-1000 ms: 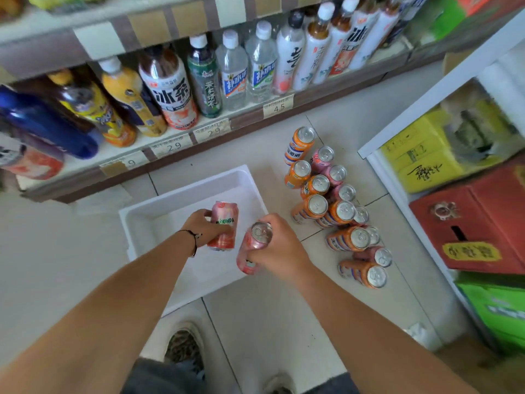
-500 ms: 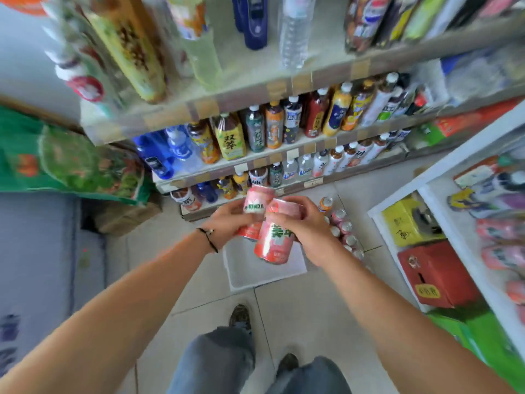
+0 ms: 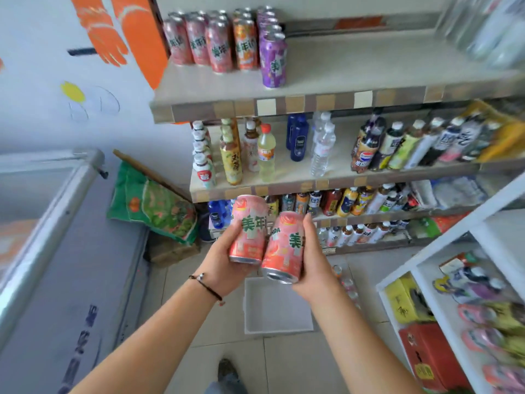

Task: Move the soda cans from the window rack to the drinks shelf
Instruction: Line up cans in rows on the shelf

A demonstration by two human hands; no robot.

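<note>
My left hand (image 3: 224,263) grips a pink soda can (image 3: 247,227) and my right hand (image 3: 315,260) grips a second pink soda can (image 3: 282,247). The two cans touch side by side at chest height, tilted, bottoms toward me. High up, the drinks shelf (image 3: 341,100) carries rows of pink, orange and purple cans (image 3: 227,44) at its left end; its right part is bare. Several more cans (image 3: 345,282) lie on the floor behind my right wrist.
A white tray (image 3: 277,322) sits on the tiled floor below my hands. Lower shelves hold bottles (image 3: 318,149). A chest freezer (image 3: 51,223) stands left, a green bag (image 3: 153,206) leans beside it, and a white rack (image 3: 431,268) with boxes is right.
I have stood up from the floor cans and white tray. Both hands rose with their pink cans, and the view lifted to the top shelf with its can rows.
</note>
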